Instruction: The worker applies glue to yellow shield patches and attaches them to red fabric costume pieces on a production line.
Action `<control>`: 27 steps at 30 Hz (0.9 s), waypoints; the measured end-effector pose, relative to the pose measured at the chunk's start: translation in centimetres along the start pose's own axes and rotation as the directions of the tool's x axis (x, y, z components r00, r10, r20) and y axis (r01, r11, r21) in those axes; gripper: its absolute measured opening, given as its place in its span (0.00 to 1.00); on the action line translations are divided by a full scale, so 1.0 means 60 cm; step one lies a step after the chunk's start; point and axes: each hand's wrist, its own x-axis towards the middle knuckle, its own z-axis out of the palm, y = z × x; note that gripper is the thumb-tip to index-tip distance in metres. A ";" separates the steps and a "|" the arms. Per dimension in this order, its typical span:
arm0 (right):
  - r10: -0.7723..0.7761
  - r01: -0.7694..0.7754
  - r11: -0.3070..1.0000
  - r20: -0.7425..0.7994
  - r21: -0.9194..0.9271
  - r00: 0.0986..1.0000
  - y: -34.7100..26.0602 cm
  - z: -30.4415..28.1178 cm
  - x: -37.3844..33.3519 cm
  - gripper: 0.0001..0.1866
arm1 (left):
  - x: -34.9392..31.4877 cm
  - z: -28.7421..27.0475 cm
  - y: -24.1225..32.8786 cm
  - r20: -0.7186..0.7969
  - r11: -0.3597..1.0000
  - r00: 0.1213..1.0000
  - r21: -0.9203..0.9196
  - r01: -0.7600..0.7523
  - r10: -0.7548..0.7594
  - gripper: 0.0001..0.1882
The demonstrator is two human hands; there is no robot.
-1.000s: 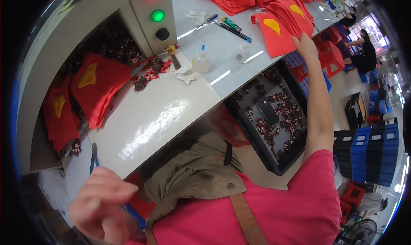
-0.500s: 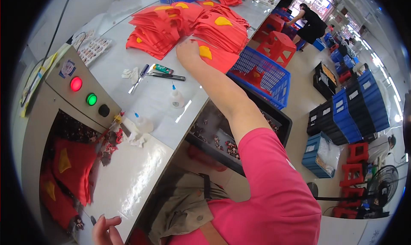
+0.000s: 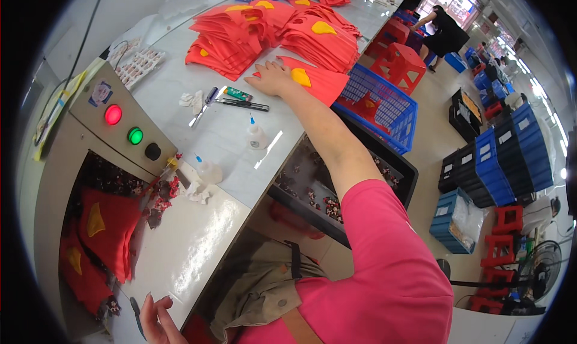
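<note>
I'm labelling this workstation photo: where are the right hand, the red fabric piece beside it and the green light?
Right hand (image 3: 274, 79): head view, back of the hand.
Red fabric piece (image 3: 323, 84): head view, its plain red surface.
Green light (image 3: 135, 135): head view, middle of its lens.

Red cloth-like sheet (image 3: 329, 85) with rounded yellow patch (image 3: 300, 77): lying flat, patch facing up
Left side: partly hidden by the right hand (image 3: 270, 78)
Place: just beside stacked red cloth-like sheets (image 3: 318, 46) with yellow patches
</note>
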 end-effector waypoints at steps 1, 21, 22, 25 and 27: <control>0.014 -0.014 1.000 0.042 0.011 0.999 0.005 -0.004 0.002 0.32 | -0.009 -0.005 0.001 -0.012 1.000 1.000 0.023 0.019 -0.019 0.16; -0.089 0.124 0.990 -0.376 0.070 0.922 0.085 0.031 -0.055 0.26 | -0.085 0.005 0.227 0.029 0.819 0.819 -0.029 -0.573 0.573 0.15; -0.046 0.134 0.969 -0.381 0.209 0.924 0.087 0.016 -0.062 0.25 | -0.079 0.014 0.246 0.110 0.791 0.784 -0.052 -0.609 0.611 0.15; -0.228 0.213 0.974 -0.365 -0.081 0.903 0.082 0.013 -0.075 0.17 | -0.078 0.043 0.258 0.208 0.739 0.731 0.057 -0.672 0.649 0.16; -0.256 0.246 0.967 -0.340 -0.074 0.905 0.066 0.006 -0.070 0.14 | -0.060 0.061 0.256 0.266 0.777 0.773 0.113 -0.619 0.576 0.16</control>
